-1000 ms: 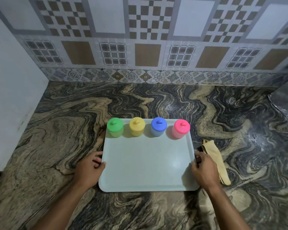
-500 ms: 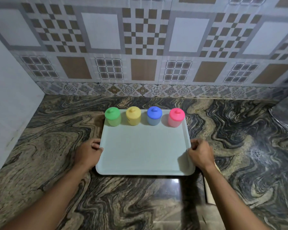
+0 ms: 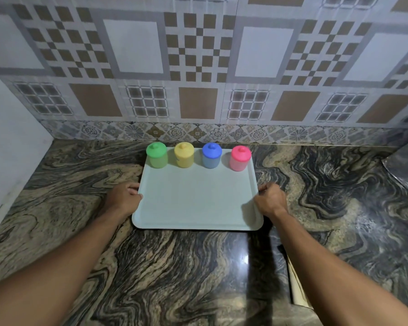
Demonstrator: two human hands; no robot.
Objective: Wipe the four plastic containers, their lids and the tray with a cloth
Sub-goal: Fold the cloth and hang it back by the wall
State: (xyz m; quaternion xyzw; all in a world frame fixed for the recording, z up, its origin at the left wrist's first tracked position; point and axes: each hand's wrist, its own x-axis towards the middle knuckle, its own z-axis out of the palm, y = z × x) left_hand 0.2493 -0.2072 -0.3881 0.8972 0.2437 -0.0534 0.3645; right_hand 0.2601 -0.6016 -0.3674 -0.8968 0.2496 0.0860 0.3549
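— What have the hands got hold of?

— The tray point(image 3: 198, 203). The left hand point(image 3: 124, 198) grips its left rim, thumb lying over the edge, the other fingers curled underneath. The right hand point(image 3: 271, 200) holds the right rim the same way, fingers curled round the edge, knuckles up.

— And the containers?

— All four stand upright in a row along the tray's far edge, well beyond both sets of fingers. From the left hand's side across to the right: the green container point(image 3: 157, 155), the yellow container point(image 3: 184, 154), the blue container point(image 3: 211, 155), the pink container point(image 3: 240, 158). Each has its lid on, with a small knob on top. They are near each other but apart. The tray between the fingers and the row is bare.

— Where is the cloth?

— A pale strip of cloth point(image 3: 298, 288) lies on the marbled counter point(image 3: 174, 274), behind the right hand's fingers, mostly hidden under the right forearm. Neither hand touches it.

— Is the tray down on the counter?

— I cannot tell whether it is resting or lifted a little. The patterned tile wall point(image 3: 198, 67) is just past the containers.
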